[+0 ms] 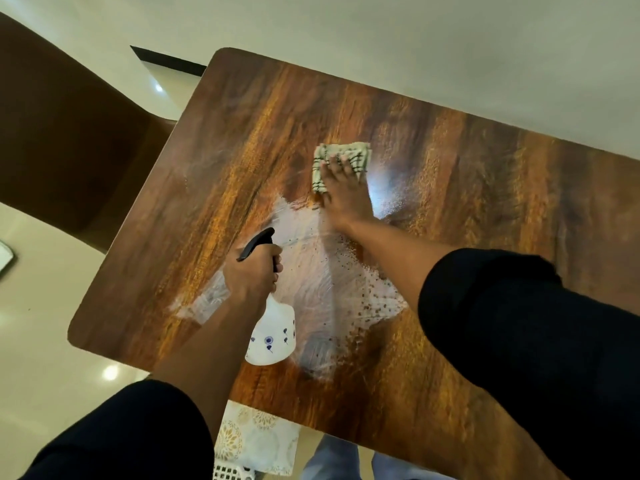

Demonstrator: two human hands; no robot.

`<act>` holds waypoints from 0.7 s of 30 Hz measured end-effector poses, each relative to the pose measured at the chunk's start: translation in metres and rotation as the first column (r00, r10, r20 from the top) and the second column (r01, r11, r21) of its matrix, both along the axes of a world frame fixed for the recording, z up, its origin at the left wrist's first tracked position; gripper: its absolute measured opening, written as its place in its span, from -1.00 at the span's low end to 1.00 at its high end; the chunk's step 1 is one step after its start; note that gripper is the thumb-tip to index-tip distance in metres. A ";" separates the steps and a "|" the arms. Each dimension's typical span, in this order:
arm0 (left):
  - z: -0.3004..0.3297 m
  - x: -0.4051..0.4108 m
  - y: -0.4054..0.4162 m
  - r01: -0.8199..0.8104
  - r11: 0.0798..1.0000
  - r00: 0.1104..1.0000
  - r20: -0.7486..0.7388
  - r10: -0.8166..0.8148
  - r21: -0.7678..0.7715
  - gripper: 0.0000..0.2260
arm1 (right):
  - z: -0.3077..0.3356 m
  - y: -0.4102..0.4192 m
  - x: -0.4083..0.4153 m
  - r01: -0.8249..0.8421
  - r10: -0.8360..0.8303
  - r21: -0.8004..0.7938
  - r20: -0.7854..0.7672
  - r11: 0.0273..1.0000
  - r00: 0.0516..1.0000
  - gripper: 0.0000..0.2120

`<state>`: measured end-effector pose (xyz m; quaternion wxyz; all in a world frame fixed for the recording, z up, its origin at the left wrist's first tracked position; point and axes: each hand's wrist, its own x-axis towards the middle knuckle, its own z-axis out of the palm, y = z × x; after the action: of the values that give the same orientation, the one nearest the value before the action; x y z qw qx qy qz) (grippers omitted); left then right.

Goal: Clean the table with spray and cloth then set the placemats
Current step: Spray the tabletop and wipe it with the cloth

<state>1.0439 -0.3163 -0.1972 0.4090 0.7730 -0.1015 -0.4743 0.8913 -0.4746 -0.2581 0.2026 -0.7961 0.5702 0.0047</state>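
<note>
A glossy wooden table fills the view, with a pale wet film and droplets across its middle. My left hand grips a white spray bottle with small blue flowers and a black trigger head, held just above the near left part of the table. My right hand presses flat, fingers spread, on a cream cloth with dark check lines near the table's centre. White and gold patterned placemats lie below the table's near edge, partly hidden by it and my left arm.
A white lattice basket sits under the placemats at the bottom. A brown curved panel stands to the left beyond the table. Pale tiled floor surrounds the table, and a white wall runs along its far side.
</note>
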 end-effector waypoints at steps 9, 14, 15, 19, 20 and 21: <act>-0.001 0.018 0.041 -0.088 0.993 0.995 0.056 0.084 0.073 -0.88 | -0.002 0.081 0.082 -0.523 0.522 0.011 0.038 0.852 0.852 -0.39; -0.004 0.012 0.052 -0.085 0.995 0.996 0.030 0.083 0.055 -0.88 | 0.005 0.081 0.013 -0.318 0.313 0.064 0.078 0.946 0.946 -0.34; -0.006 0.011 0.054 -0.088 0.995 0.996 0.018 0.087 0.056 -0.86 | 0.006 0.078 -0.004 -0.234 0.230 0.065 0.064 0.970 0.971 -0.33; -0.007 0.004 0.062 -0.115 0.991 0.991 -0.055 0.118 0.065 -0.75 | 0.003 0.067 -0.066 0.144 -0.142 0.047 -0.049 0.988 0.989 -0.36; -0.005 0.002 0.064 -0.116 0.992 0.991 -0.055 0.119 0.055 -0.75 | 0.002 0.066 -0.074 0.209 -0.205 0.053 -0.072 0.976 0.976 -0.37; -0.003 0.001 0.065 -0.116 0.992 0.992 -0.054 0.118 0.045 -0.77 | 0.002 0.066 -0.076 0.255 -0.249 0.061 -0.089 0.965 0.964 -0.37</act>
<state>1.0445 -0.2510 -0.1997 0.4225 0.7723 -0.0344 -0.4731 0.8157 -0.4087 -0.2565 0.2070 -0.7084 0.6741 0.0314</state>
